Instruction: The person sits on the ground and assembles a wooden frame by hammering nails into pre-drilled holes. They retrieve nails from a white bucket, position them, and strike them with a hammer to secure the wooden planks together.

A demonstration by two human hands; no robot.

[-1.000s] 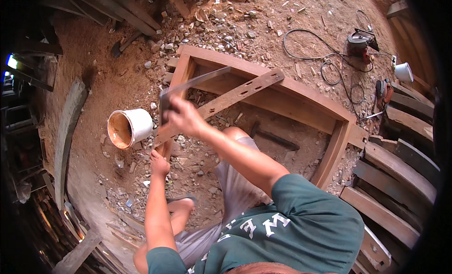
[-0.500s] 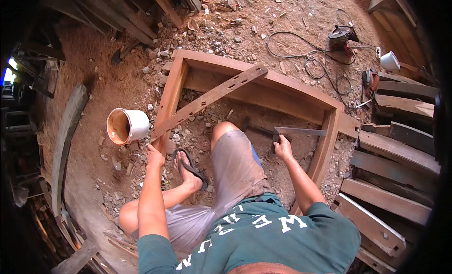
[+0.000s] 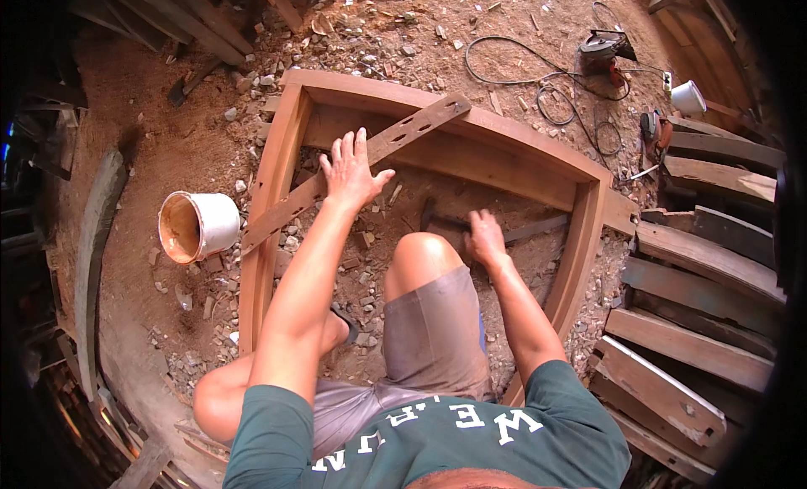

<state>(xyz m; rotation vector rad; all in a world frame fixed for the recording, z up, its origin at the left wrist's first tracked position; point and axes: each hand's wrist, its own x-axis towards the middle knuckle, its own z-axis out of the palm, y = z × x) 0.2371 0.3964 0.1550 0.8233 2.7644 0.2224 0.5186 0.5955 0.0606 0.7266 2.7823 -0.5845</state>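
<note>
A wooden frame (image 3: 382, 87) lies on the ground around my bent knee. Across its far left corner runs a slotted wooden strip (image 3: 424, 126), set at a slant. My left hand (image 3: 349, 174) is open, its fingers spread over the strip's middle; whether it presses down is unclear. Inside the frame, my right hand (image 3: 485, 237) is low with fingers curled, between a dark hammer (image 3: 430, 216) and the metal blade of a square (image 3: 538, 228). The fingers meet the hammer's handle end and the square's near end, so which one they grip is hidden.
A white bucket (image 3: 214, 224) lies tilted left of the frame. Beyond the far right corner are a corded power tool (image 3: 601, 52), its looped cable (image 3: 525, 44), a second tool (image 3: 654, 132) and a small white pail (image 3: 688, 98). Stacked boards (image 3: 698, 346) line the right.
My left hand has left the strip's near end and moved forward over its middle. My right hand has lowered the square inside the frame and shifted slightly left.
</note>
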